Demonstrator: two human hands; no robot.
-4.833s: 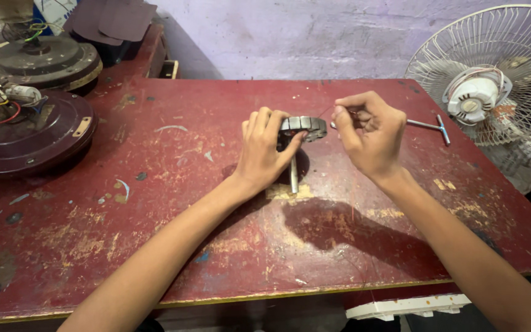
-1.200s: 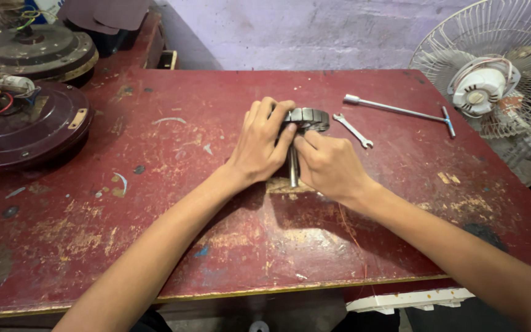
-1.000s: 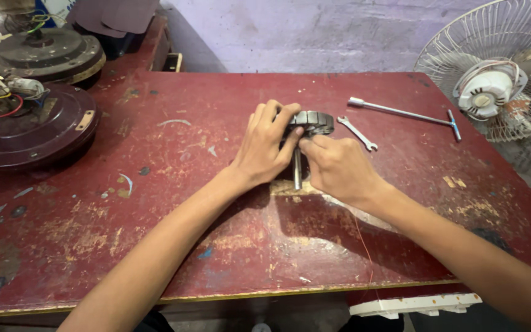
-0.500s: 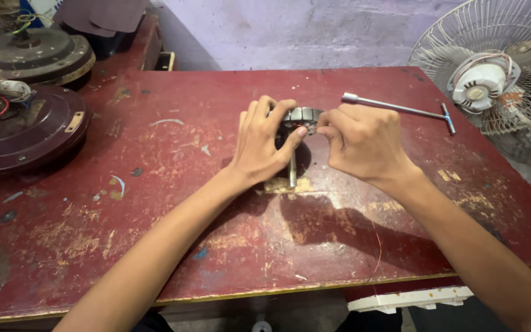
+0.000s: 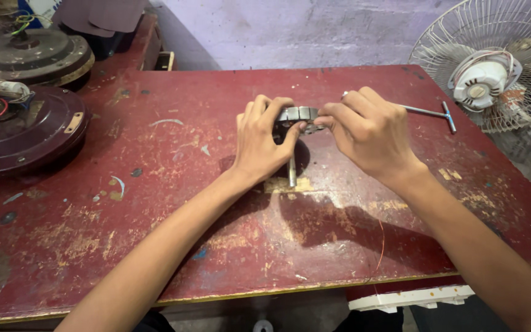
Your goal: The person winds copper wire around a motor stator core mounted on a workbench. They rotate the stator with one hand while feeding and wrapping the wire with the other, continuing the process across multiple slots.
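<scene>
Metal motor core (image 5: 298, 114) clamped between left hand (image 5: 264, 144), right hand (image 5: 369, 132); red table (image 5: 155, 203).

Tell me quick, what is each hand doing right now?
Left hand: fingers closed around the round metal part standing on its shaft.
Right hand: fingers pinched at the same part's edge; what they pinch cannot be told.
</scene>
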